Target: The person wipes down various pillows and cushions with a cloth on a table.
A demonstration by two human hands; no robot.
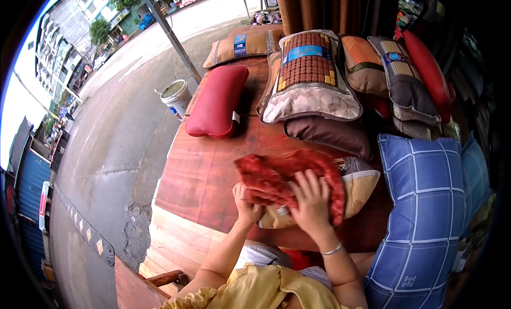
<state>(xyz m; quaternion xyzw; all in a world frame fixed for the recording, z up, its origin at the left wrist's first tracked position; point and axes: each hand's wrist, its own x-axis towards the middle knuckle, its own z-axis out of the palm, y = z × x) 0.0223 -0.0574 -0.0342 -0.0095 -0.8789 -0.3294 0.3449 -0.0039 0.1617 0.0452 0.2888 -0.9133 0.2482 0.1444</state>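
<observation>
A crumpled, mottled red cloth [266,173], slightly blurred, lies bunched over a tan and patterned pillow [360,187] in front of me. My left hand [247,205] is closed at the cloth's lower left edge, its fingers curled in. On the cloth's right part is my right hand [310,200], with bent fingers gripping the fabric and a bracelet on the wrist. Most of the pillow is hidden under the cloth and my hands; its right end and a bit of its near edge show.
Pillows stand along the table's back: a brown-beaded one [306,69], a striped grey one [402,74], a tan one [237,47]. A red bolster [215,104] lies on the reddish wooden table [186,173]. Blue checked pillows [420,213] flank my right; a white bucket [177,98] stands beyond the left edge.
</observation>
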